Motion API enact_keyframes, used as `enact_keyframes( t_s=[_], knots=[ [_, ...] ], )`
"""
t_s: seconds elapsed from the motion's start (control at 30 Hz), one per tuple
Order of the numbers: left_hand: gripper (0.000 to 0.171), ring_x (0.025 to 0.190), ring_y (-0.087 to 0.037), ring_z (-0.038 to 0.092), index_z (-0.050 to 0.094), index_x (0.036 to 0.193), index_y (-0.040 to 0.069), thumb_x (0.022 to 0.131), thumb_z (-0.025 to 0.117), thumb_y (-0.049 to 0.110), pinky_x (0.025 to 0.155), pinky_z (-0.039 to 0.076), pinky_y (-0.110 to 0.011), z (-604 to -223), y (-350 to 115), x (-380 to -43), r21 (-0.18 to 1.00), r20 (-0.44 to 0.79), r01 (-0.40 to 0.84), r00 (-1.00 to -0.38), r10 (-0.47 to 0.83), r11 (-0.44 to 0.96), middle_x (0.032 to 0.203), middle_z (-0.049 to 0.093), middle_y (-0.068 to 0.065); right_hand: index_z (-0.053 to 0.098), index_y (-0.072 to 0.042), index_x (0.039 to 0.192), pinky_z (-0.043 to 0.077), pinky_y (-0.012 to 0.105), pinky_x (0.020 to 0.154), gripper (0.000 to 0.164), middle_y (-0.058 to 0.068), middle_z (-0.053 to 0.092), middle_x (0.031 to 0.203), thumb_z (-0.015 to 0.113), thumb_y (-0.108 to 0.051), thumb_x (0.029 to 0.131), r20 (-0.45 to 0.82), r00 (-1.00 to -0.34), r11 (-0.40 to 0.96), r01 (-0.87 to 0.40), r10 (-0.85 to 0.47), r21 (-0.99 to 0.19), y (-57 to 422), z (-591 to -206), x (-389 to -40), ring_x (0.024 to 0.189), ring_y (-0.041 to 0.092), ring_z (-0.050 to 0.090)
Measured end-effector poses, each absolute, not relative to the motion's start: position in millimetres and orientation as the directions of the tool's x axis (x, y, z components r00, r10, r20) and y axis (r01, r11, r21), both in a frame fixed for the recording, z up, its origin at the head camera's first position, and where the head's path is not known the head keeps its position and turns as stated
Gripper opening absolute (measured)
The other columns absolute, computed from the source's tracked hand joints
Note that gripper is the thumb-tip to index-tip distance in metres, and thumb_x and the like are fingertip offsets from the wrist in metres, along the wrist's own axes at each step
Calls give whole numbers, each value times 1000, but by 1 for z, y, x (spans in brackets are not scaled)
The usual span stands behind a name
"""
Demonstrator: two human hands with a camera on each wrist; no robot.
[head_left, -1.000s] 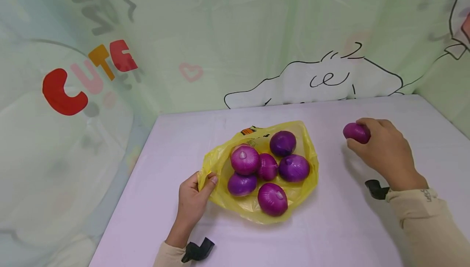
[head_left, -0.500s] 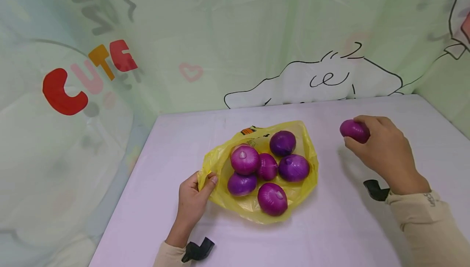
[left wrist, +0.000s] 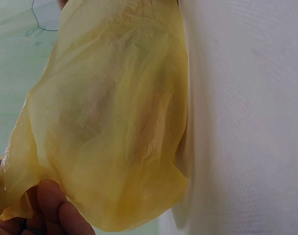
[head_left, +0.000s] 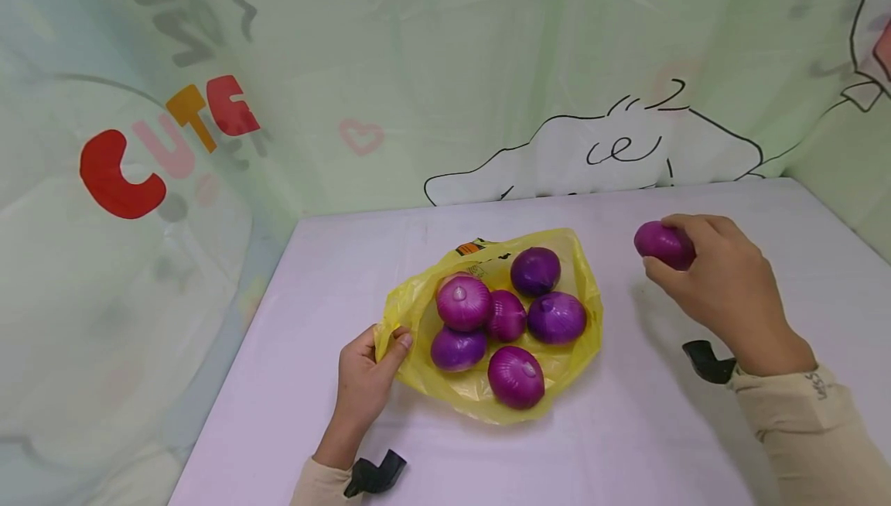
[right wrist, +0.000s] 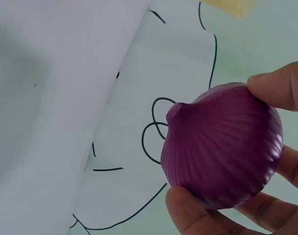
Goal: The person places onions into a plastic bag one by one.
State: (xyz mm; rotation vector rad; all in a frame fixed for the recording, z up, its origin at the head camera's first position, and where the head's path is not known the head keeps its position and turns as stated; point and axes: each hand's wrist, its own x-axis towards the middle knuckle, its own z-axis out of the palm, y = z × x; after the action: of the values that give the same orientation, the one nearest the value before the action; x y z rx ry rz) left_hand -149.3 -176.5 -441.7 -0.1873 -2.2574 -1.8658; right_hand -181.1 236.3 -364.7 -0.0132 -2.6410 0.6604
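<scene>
A yellow plastic bag lies open on the table with several purple onions inside. My left hand pinches the bag's left rim between thumb and fingers. In the left wrist view the bag's outer side fills much of the picture and veils what is in it. Off to the right of the bag, my right hand holds a single purple onion above the table. The right wrist view shows this ribbed onion gripped between the thumb and fingertips, its pointed tip uncovered.
The table has a pale lilac cover. Behind it hangs a light green printed curtain with letters and line drawings. A black strap piece is at the left wrist, and another black piece at the right.
My right hand has moved a little to the left and upward in the head view, carrying the onion towards the bag. The left hand and the bag stay in place.
</scene>
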Motion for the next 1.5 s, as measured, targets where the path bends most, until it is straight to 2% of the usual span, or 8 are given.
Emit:
enact_keyframes(
  t_s=[0.57,1.03,1.17,1.3,1.5],
  knots=[
    [11,74,-12,65,75,101,-2,95,75,7,65,56,-23,-442,-176,-149,954,238,227,-971,-34,196,91,73,-16,64,0,127,48,68,80,47,29,58,127,79,-16,85,511,-858,863,-221,49,-454,218,-354,-172,108,48,55],
    [11,73,-12,65,75,101,-2,96,75,7,64,56,-23,-442,-176,-149,954,234,223,-972,-32,199,91,73,-15,68,-1,122,47,52,75,48,24,63,124,84,-10,78,606,-795,854,-318,-4,-412,201,-345,-165,96,37,62],
    [10,73,-13,64,75,101,-2,95,74,6,64,55,-23,-442,-176,-150,954,233,222,-972,-32,203,90,72,-15,68,-1,122,46,36,75,50,24,64,123,86,-10,76,620,-784,851,-339,-20,-401,199,-344,-164,94,37,63],
    [10,73,-12,64,75,101,-3,95,75,6,64,55,-22,-442,-176,-149,955,232,220,-972,-36,199,91,73,-15,68,-1,121,37,19,75,52,24,64,124,88,-9,74,635,-772,846,-362,-35,-392,195,-342,-162,95,37,64],
    [11,74,-11,64,75,102,-3,95,75,6,65,55,-22,-441,-176,-149,956,228,216,-973,-37,196,91,72,-15,69,0,123,33,8,77,54,23,64,125,89,-9,74,650,-757,840,-395,-67,-373,186,-337,-157,98,37,65]
  ],
)
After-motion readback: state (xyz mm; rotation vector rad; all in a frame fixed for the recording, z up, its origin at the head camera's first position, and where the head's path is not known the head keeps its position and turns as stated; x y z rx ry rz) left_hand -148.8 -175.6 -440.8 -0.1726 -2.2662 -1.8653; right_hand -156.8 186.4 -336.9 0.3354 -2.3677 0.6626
